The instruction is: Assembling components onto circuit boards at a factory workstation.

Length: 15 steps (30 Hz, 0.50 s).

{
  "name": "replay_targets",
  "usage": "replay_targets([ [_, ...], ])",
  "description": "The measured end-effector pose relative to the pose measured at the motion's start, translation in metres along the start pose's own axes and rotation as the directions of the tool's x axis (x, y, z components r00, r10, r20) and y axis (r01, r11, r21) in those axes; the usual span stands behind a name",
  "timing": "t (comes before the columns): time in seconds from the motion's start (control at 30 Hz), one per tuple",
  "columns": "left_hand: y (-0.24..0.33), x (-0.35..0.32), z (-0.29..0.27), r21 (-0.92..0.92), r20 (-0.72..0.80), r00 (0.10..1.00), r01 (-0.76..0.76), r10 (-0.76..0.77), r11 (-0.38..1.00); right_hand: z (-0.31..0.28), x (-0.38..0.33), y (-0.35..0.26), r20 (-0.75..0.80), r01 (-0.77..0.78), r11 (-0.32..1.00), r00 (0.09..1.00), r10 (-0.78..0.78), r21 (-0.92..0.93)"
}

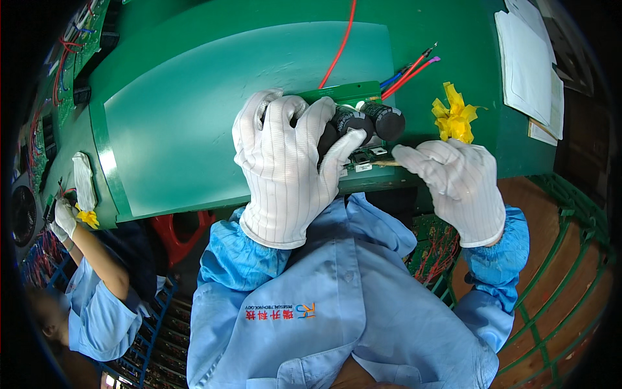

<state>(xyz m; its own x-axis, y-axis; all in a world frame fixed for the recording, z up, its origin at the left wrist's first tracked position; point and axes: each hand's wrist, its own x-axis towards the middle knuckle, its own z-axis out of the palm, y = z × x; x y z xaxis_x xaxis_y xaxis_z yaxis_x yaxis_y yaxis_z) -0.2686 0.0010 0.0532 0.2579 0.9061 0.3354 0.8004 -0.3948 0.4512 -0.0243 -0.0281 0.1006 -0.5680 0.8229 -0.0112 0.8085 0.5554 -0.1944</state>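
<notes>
My left hand (285, 162), in a white striped glove, grips a green circuit board (346, 93) around its large black cylindrical capacitors (369, 120). My right hand (457, 181), also gloved, pinches the board's near right edge beside a small white component. Red, blue and purple wires (408, 70) run from the board's far end. The board is held just above the green bench mat (194, 110).
A crumpled wad of yellow tape (455, 117) lies right of the board. White papers (528, 61) sit at the far right. A red wire (340, 42) trails away. At left, a co-worker's gloved hand (63, 217) handles yellow tape. Crates of boards (437, 249) stand below the bench.
</notes>
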Motion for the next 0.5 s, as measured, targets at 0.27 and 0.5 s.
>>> replay_targets([
  [0.27,-0.014,0.0,-0.001,-0.104,0.007,0.998,-0.063,0.064,0.993,0.005,0.0,-0.007,-0.042,0.01,0.999,0.999,-0.008,0.042],
  [0.5,-0.015,0.002,0.004,-0.098,-0.043,0.994,-0.102,0.098,0.99,0.011,-0.01,-0.016,-0.099,-0.017,0.999,0.995,0.022,0.045],
])
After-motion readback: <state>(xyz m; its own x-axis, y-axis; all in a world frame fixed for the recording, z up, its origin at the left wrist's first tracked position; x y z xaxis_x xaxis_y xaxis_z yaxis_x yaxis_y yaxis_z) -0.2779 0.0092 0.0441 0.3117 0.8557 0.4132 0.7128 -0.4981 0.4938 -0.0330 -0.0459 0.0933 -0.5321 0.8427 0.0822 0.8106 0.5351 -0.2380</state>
